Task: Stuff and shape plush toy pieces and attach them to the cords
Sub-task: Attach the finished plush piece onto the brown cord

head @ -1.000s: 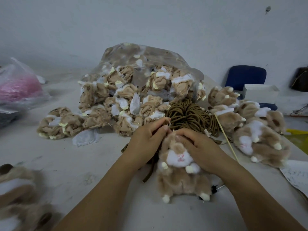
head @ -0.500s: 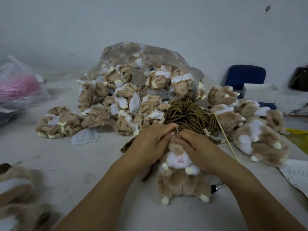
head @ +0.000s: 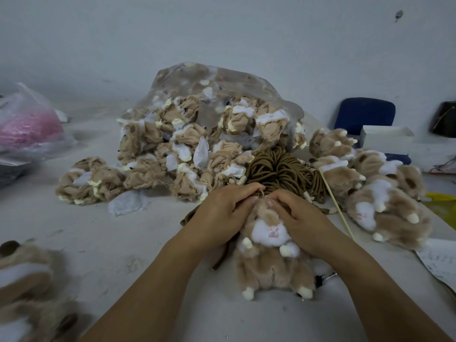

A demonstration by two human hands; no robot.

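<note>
- While my left hand (head: 227, 211) and right hand (head: 298, 218) pinch the toy (head: 269, 267) by its head, fingers curled, I'd brace it.
- Working the small ring (head: 262, 193) in probably needs short, firm twists.

From here I can't see the top of the plush toy (head: 271, 267); the left hand (head: 222, 213) and right hand (head: 301, 220) cover it. Between their fingertips is perhaps a small ring (head: 262, 193), too tiny to tell. The blurred plush pile (head: 27, 287) runs off the lower-left edge.
</note>
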